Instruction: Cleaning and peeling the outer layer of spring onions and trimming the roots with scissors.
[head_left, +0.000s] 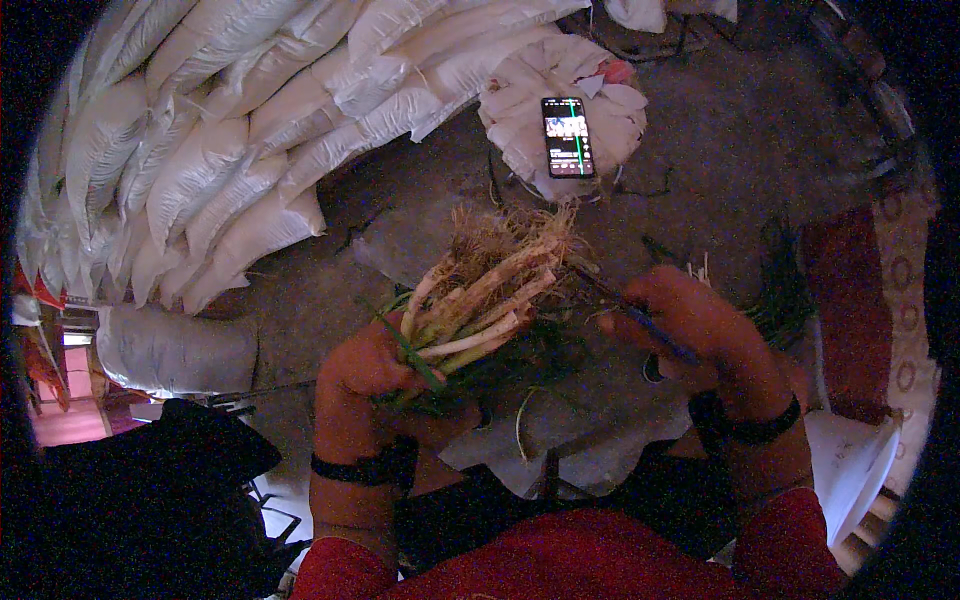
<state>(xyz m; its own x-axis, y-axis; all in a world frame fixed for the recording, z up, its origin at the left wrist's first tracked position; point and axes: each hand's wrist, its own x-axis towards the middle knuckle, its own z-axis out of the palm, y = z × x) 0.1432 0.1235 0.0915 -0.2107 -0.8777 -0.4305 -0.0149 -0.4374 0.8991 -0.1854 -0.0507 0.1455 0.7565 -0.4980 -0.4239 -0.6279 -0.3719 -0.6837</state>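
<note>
A bunch of green onions (480, 307) with pale stems and a mass of brown roots lies in my left hand (375, 360), whose fingers close round the stems. The roots point up and away from me. To their right, my right hand (690, 315) is shut on a knife (637, 315) with a bluish handle, its dark narrow blade reaching to the root end of the bunch. Whether the blade touches the roots is not clear. The leafy part hangs in shadow below my left hand, mostly hidden.
White woven sacks (247, 135) are stacked at the upper left. Ahead, a smartphone (568, 139) with a lit screen lies on a cloth-covered stool (510, 97). More green leaves (784, 292) lie at the right, near a white basin (855, 465). A dark jacket-like item (150, 502) is at the lower left.
</note>
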